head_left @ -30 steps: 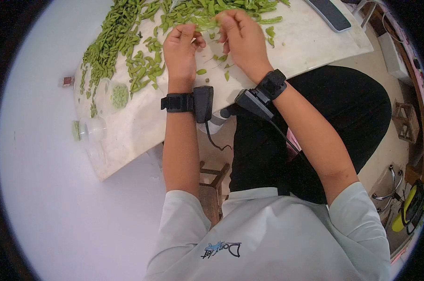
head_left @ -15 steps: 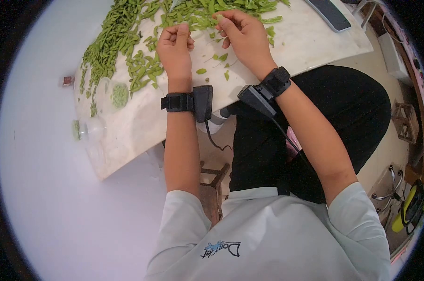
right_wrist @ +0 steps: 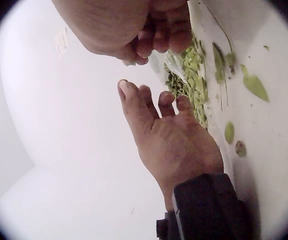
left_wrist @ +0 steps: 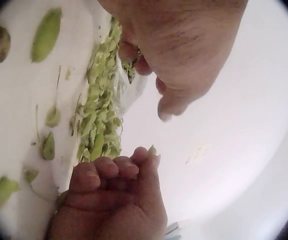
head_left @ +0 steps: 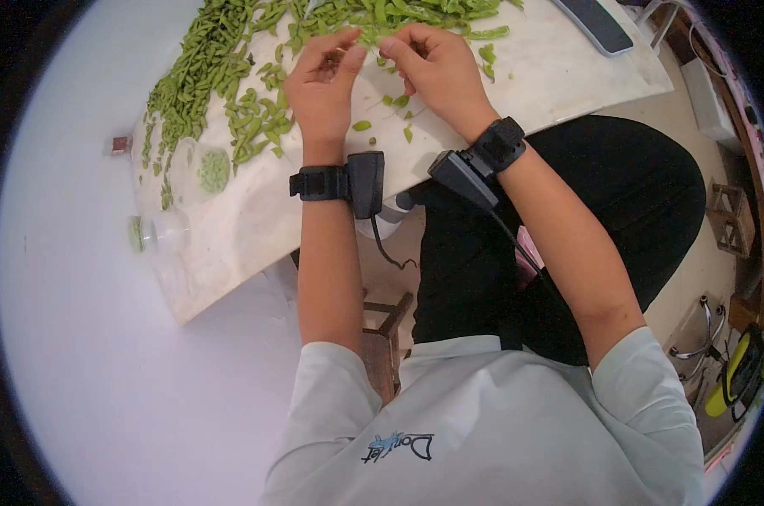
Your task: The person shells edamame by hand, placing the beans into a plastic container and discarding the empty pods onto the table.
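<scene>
My left hand [head_left: 323,88] is held over the white table, its thumb and fingers apart with nothing between them. Close beside it, my right hand [head_left: 445,76] pinches a small green piece [left_wrist: 152,150] between thumb and index fingertip; its kind cannot be made out. The two hands face each other without touching in the right wrist view. Behind them lies a band of green bean pods [right_wrist: 196,75], partly hidden by the hands. A large heap of pods [head_left: 198,88] spreads to the left, with looser pods [head_left: 259,122] near the left hand.
A clear container with shelled green beans [head_left: 214,171] stands at the left of the table [head_left: 255,219]. Another clear plastic cup [head_left: 169,229] is near the left edge. A phone-like dark device [head_left: 599,27] lies at the back right. Stray pods [head_left: 361,126] lie by the front edge.
My hands were close together at the pods; the left has drawn back a little and its thumb has spread from its fingers. The right hand has moved slightly and keeps its pinch.
</scene>
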The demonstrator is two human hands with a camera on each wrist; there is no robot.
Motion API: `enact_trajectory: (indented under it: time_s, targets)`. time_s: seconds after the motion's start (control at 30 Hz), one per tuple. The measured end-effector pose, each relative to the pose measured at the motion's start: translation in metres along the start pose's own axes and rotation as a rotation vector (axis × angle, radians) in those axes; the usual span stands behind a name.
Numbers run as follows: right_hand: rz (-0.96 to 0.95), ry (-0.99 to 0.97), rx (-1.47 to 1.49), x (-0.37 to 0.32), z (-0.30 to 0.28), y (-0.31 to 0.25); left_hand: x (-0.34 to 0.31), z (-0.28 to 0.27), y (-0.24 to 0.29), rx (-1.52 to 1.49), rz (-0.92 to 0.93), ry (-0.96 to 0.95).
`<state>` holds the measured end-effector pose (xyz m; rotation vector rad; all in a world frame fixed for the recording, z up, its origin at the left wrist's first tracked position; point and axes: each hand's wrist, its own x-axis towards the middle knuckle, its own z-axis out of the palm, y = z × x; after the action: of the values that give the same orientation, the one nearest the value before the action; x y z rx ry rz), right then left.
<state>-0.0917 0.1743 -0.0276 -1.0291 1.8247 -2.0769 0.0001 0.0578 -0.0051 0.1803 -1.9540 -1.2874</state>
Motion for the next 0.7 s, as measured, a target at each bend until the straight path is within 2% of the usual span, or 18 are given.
enact_trajectory:
  time_s: [0.03,0.13,0.23,0.43,0.53,0.63,0.7]
  targets:
    - [-0.001,-0.011,-0.002,-0.001,0.0,-0.002,0.0,-0.001,-0.001,0.033,0.013,-0.07]
    - [-0.013,-0.031,-0.017,-0.003,-0.001,-0.005,-0.001,0.001,-0.002,-0.007,-0.049,-0.112]
    - [-0.039,-0.037,-0.053,-0.003,-0.001,-0.005,-0.002,0.0,-0.002,0.039,-0.057,-0.089]
    - [-0.011,-0.079,0.014,-0.003,-0.002,-0.01,-0.003,0.0,0.001,-0.093,-0.06,-0.081]
    - [0.013,-0.026,0.004,-0.004,-0.002,-0.011,0.002,-0.004,-0.003,-0.218,-0.123,0.104]
    - [0.037,0.11,0.032,0.001,-0.003,-0.012,0.003,-0.032,0.017,-0.116,-0.145,0.353]
    - [0.045,0.168,0.087,0.0,-0.006,-0.021,-0.003,-0.068,0.035,0.182,-0.042,0.414]
